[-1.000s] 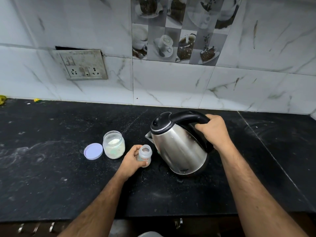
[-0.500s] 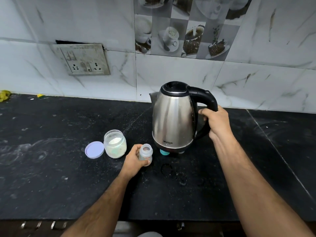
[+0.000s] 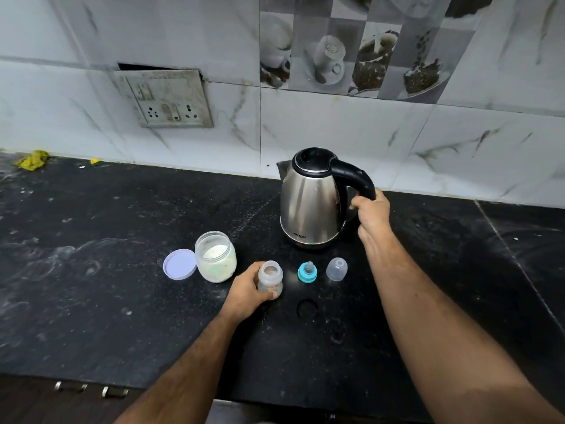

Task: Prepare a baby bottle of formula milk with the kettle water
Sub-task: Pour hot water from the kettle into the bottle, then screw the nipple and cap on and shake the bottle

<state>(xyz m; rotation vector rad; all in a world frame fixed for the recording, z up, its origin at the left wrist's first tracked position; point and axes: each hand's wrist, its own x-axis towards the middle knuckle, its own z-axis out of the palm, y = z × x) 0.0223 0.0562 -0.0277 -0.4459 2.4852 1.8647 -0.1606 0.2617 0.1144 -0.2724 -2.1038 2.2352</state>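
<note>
1. On the black stone bench (image 3: 91,301), toward the tiled back wall, a steel kettle (image 3: 308,206) stands upright with its black lid shut and its spout turned toward the wall.
2. The right hand (image 3: 371,215) is closed around the lower part of the kettle's black handle (image 3: 354,179), its grip wrapped on it from the right side.
3. Nearer the bench's front edge, the left hand (image 3: 247,289) holds a small, clear baby bottle (image 3: 270,280) that stands upright on the bench with its mouth open; the fingers curl around its left side and the thumb presses low on its front, so this grip is closed on the bottle.
4. Just right of the bottle, apart from it, sits a blue ring with a teat (image 3: 307,272), pointing up.
5. Right of that, a clear domed cap (image 3: 336,269) rests on the bench, mouth down.
6. Left of the bottle, an open plastic jar (image 3: 215,257) holds white powder, and its pale lilac lid (image 3: 179,264) lies flat, touching the jar's left side.
7. A faint wet ring (image 3: 307,307) marks the bench just in front of the teat.
8. A switch and socket plate (image 3: 166,99) is set in the marble wall tiles above the bench's left half, and yellow scraps (image 3: 32,160) lie at the far left corner.
</note>
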